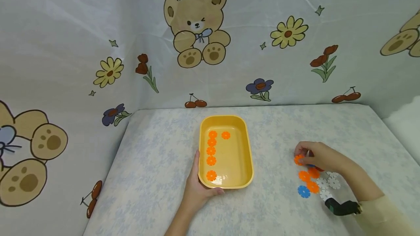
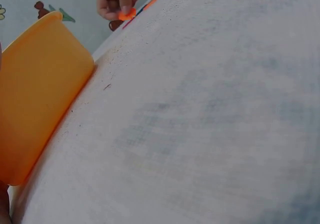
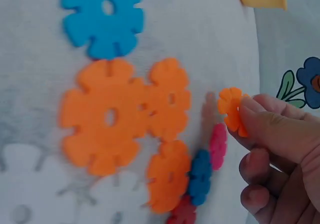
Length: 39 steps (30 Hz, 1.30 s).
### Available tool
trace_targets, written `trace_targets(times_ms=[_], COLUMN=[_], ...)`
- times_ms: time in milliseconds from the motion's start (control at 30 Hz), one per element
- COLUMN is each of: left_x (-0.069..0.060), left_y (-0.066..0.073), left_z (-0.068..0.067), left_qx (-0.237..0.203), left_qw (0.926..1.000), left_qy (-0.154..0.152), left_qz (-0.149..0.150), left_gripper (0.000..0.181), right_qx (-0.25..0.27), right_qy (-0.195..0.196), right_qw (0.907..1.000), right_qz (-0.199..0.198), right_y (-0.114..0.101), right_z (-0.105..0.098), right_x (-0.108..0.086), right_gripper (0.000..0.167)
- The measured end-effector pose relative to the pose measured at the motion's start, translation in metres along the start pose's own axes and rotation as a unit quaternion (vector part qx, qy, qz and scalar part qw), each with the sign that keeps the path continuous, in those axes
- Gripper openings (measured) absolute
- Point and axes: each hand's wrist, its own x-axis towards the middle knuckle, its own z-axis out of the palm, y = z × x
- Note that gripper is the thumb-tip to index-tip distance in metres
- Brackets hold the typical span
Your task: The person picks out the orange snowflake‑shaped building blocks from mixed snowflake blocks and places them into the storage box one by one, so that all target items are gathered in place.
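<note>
Head view: yellow tray point(image 1: 238, 163) at mid-table, near left corner in the grasp of left hand point(image 1: 197, 188), thumb along the near wall, fingers along the left wall; hold presumably for steadiness. On the tray floor, five-disc orange column point(image 1: 211, 150) beside the left wall, plus single orange disc point(image 1: 225, 135) to the right of its far end; spacing probably deliberate. Well to the right, right hand point(image 1: 323, 154) with held orange disc point(image 1: 298, 160) pinched between thumb and fingers, apparently raised off the cloth, most of its face exposed. Close by, loose orange discs point(image 1: 304, 176), blue disc point(image 1: 303, 191) and white discs point(image 1: 322, 183); pink disc point(image 3: 218, 146) and red disc point(image 3: 183, 211) clearer in the right wrist view. Between tray and loose pieces, open stretch of pale tablecloth point(image 1: 275, 148). Limits to movement: raised tray rim; table's far edge, backed by printed curtain point(image 1: 249, 6).
</note>
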Motion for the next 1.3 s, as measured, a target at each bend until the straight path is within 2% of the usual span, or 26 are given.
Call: trace_targets(times_ms=[167, 367, 533, 733, 833, 1000, 1133, 1300], left_x=[0.000, 0.000, -0.001, -0.001, 0.000, 0.001, 0.001, 0.001], left_y=[-0.001, -0.001, -0.001, -0.001, -0.001, -0.001, 0.001, 0.001], left_z=[-0.001, -0.001, 0.001, 0.002, 0.002, 0.001, 0.002, 0.001], left_qx=[0.007, 0.005, 0.005, 0.010, 0.013, 0.024, 0.023, 0.017], left_qw=[1.0000, 1.0000, 0.9999, 0.9998, 0.9998, 0.9995, 0.9994, 0.9996], left_qy=[0.000, 0.001, 0.003, 0.003, 0.002, 0.005, 0.005, 0.006], left_qz=[0.001, -0.004, -0.009, -0.015, -0.014, -0.021, -0.025, -0.020], left_gripper=[0.136, 0.135, 0.135, 0.135, 0.135, 0.134, 0.134, 0.133], right_qx=[0.019, 0.019, -0.018, -0.076, -0.097, -0.109, -0.115, -0.126], right_qy=[-0.034, -0.104, -0.151, -0.193, -0.204, -0.223, -0.233, -0.216], right_qw=[0.9988, 0.9926, 0.9843, 0.9721, 0.9687, 0.9651, 0.9620, 0.9641], right_qz=[-0.029, -0.061, -0.089, -0.110, -0.104, -0.084, -0.084, -0.089], right_y=[-0.024, -0.079, -0.125, -0.170, -0.185, -0.192, -0.192, -0.192], right_z=[-0.025, -0.053, -0.061, -0.050, -0.038, -0.014, 0.002, 0.016], right_x=[0.023, 0.066, 0.099, 0.131, 0.146, 0.168, 0.178, 0.184], right_gripper=[0.022, 0.020, 0.020, 0.021, 0.020, 0.021, 0.021, 0.020])
